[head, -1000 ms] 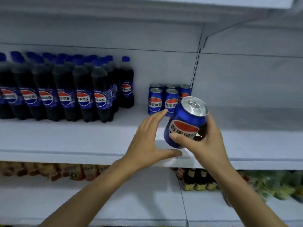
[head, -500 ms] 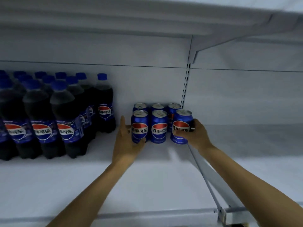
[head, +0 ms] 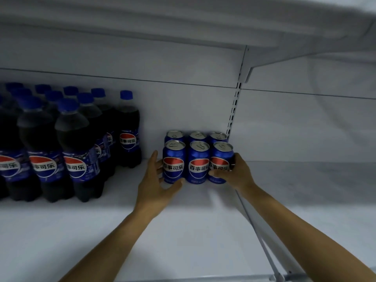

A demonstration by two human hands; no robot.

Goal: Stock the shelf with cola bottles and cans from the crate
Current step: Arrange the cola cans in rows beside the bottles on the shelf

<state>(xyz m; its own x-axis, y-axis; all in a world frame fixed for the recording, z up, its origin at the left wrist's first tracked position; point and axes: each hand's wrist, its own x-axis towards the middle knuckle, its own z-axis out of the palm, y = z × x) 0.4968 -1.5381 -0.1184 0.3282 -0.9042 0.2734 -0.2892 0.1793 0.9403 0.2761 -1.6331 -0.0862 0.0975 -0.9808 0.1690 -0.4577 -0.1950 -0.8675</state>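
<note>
Six cans stand in a tight block at the back of the shelf, two rows of three, hard against the rear wall beside the slotted upright. The right hand is wrapped around the front right can, fingers curled behind it and thumb across the logo, gripping it as it sits on the board. The left hand lies open, fingers released, its palm and thumb pressed to the side of the front left can, not closed on it.

That right can sits just beside the seam where this board meets the next; if it gets nudged further right, I judge its base could catch the joint and tip. A hard squeeze from both sides could also pop the middle can forward.

Every can is upright, long axis vertical, pull tab on top, logo facing out to the aisle. Cola bottles stand well to the left.
</note>
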